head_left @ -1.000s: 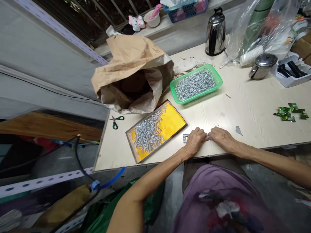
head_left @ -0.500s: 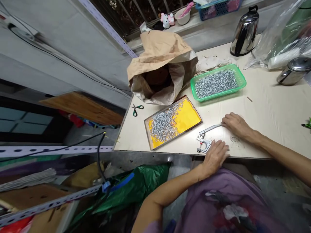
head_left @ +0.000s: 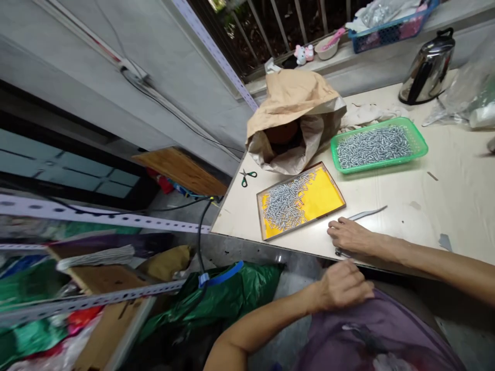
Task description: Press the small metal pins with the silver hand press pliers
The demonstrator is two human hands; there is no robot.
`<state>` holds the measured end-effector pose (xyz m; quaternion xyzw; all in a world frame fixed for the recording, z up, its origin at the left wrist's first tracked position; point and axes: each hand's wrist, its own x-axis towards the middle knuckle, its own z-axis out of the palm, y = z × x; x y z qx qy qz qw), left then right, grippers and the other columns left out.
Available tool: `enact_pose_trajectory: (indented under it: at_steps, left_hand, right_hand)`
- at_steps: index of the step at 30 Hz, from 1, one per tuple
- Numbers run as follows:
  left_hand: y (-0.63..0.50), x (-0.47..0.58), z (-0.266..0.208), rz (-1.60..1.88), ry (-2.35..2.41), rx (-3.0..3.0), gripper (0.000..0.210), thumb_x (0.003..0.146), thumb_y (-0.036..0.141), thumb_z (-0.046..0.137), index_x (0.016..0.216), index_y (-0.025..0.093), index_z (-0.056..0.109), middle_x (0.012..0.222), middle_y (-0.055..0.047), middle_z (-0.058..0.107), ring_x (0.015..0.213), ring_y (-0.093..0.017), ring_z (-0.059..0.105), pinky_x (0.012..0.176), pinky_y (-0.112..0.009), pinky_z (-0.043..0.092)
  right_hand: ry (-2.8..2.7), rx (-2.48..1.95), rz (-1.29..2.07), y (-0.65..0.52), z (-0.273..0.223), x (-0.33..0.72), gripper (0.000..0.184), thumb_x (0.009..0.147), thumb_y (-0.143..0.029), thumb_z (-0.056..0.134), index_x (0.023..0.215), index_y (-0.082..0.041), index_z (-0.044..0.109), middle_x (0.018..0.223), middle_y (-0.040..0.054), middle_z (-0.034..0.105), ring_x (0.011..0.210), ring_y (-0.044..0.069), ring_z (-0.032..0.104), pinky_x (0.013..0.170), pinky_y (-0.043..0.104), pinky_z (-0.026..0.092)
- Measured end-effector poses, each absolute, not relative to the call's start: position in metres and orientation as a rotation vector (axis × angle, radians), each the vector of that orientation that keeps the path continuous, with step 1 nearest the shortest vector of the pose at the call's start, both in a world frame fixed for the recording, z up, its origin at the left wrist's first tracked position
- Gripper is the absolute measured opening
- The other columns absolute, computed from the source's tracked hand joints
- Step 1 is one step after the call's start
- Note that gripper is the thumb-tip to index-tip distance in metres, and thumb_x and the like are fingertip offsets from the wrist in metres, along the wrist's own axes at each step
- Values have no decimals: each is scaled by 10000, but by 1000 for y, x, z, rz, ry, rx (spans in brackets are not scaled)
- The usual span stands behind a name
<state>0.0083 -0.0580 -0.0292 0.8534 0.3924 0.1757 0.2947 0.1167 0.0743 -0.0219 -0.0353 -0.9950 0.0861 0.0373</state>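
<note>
My right hand (head_left: pixel 351 234) is closed over the head of a metal lever tool near the table's front edge. The tool's long flat handle (head_left: pixel 367 213) sticks out behind the fingers, and a bit of its end shows by the edge; the rest is covered. Just off that edge, in front of my shirt, my left hand (head_left: pixel 346 283) is curled closed, and its fingers hide whatever may be inside. Left of the tool lies a shallow yellow-lined box (head_left: pixel 320 193) with small silvery metal pins (head_left: pixel 284 206) heaped at its left end.
Behind the box stands an open brown paper bag (head_left: pixel 296 93). A green plastic basket (head_left: pixel 419 147) full of similar pins is to its right. Green-handled scissors (head_left: pixel 247 176) lie near the table's left corner. A steel kettle (head_left: pixel 427 67) and clear plastic bag (head_left: pixel 472 93) stand at the back.
My right hand has gone from the lever's end to the tool's head. My left hand has come off the tool, back past the table edge, and curled up. The view has swung left.
</note>
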Motion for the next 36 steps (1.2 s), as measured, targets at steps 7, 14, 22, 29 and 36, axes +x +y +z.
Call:
enact_pose_trajectory:
  at_steps: [7, 14, 22, 29, 36]
  left_hand:
    - [18, -103, -7, 389, 2236, 2235, 206, 944, 182, 486, 1000, 175, 684, 942, -99, 669, 897, -219, 559, 794, -372, 495]
    - [73, -127, -1, -219, 1917, 2389, 162, 916, 135, 518, 836, 128, 659, 895, -113, 633, 934, -230, 527, 783, -340, 444]
    - [49, -98, -4, 405, 1919, 1827, 128, 846, 196, 587, 792, 163, 699, 810, -64, 687, 828, -192, 590, 765, -313, 471]
    - [5, -38, -19, 541, 1648, 984, 354, 670, 458, 745, 761, 117, 715, 669, -31, 672, 575, -105, 517, 531, -213, 373]
    - [-2, -22, -28, 467, 1724, 923, 355, 631, 443, 758, 713, 101, 714, 557, 4, 609, 523, -87, 471, 514, -211, 330]
  right_hand:
    - [-2658, -420, 306, 101, 3, 123, 230, 953, -156, 427, 876, -167, 645, 824, 79, 662, 791, 201, 567, 729, 345, 451]
    - [-2328, -1001, 92, 178, 69, 162, 284, 955, -303, 443, 1128, -160, 616, 1042, 166, 625, 998, 324, 560, 836, 469, 463]
    - [-2669, -917, 609, 96, 9, 203, 274, 978, -321, 397, 959, -201, 643, 888, 79, 621, 756, 197, 626, 655, 325, 511]
    - [-2828, -1007, 695, 49, -44, 217, 127, 944, -260, 482, 936, -188, 586, 886, 49, 588, 697, 160, 591, 581, 269, 412]
    - [-2770, -1016, 595, 40, -54, 211, 190, 942, -147, 392, 836, -198, 540, 803, 31, 560, 629, 148, 525, 521, 274, 287]
